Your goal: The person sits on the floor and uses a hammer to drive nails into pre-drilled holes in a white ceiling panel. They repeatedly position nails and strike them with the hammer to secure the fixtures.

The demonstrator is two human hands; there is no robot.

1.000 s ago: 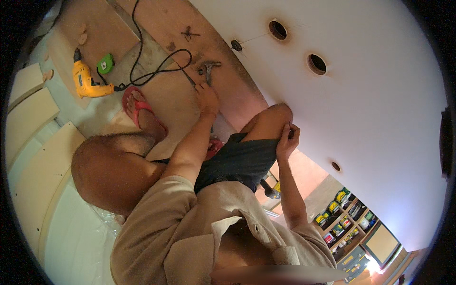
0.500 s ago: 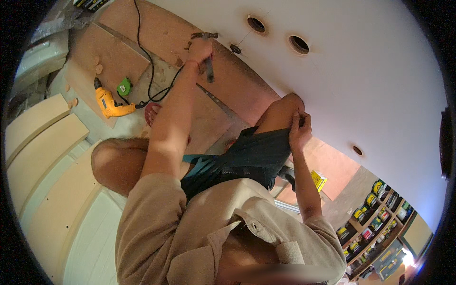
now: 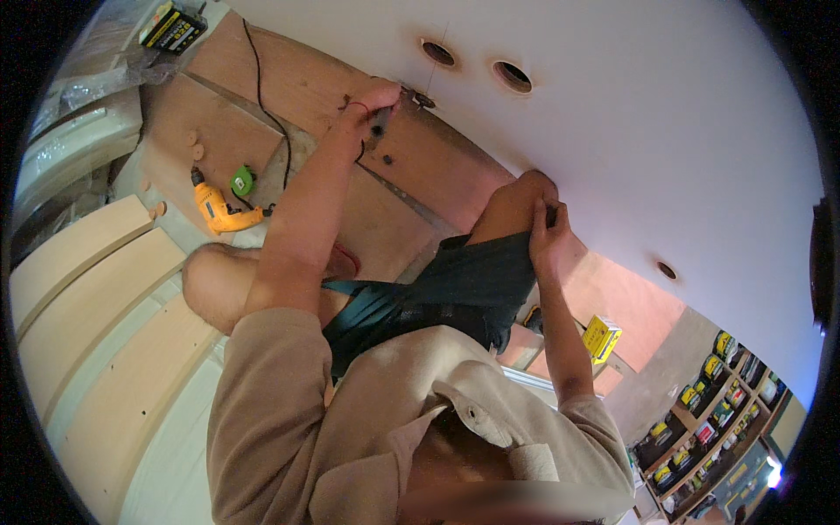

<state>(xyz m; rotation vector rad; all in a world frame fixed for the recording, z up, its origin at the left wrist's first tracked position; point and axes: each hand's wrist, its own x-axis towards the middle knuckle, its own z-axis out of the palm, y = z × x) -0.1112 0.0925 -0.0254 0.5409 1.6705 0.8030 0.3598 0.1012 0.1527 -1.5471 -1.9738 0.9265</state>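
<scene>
Out in front, my left hand [image 3: 380, 98] is closed high up on a hammer, close against the lower edge of a large white panel [image 3: 630, 149]. Part of the hammer's grey handle [image 3: 377, 129] shows below the hand; its head is mostly covered by my fingers. Right beside that hand, a small dark fitting [image 3: 422, 100] sits at the panel's edge. My right hand [image 3: 548, 232] lies on my right knee, thumb and fingers drawn together. Whatever may be between those fingertips is too small to make out.
Left on the floor boards are a yellow corded drill [image 3: 226, 210] and a green tape measure [image 3: 242, 180]. Curved pale boards [image 3: 96, 254] stand at far left. A yellow box [image 3: 601, 339] is by my right arm, shelves [image 3: 700, 420] beyond. Round holes [image 3: 513, 76] pierce the panel.
My left hand has moved down and slightly right with the hammer, toward the dark fitting, and turned so the hammer head is less visible. My right hand stays on the knee. The view has shifted slightly.
</scene>
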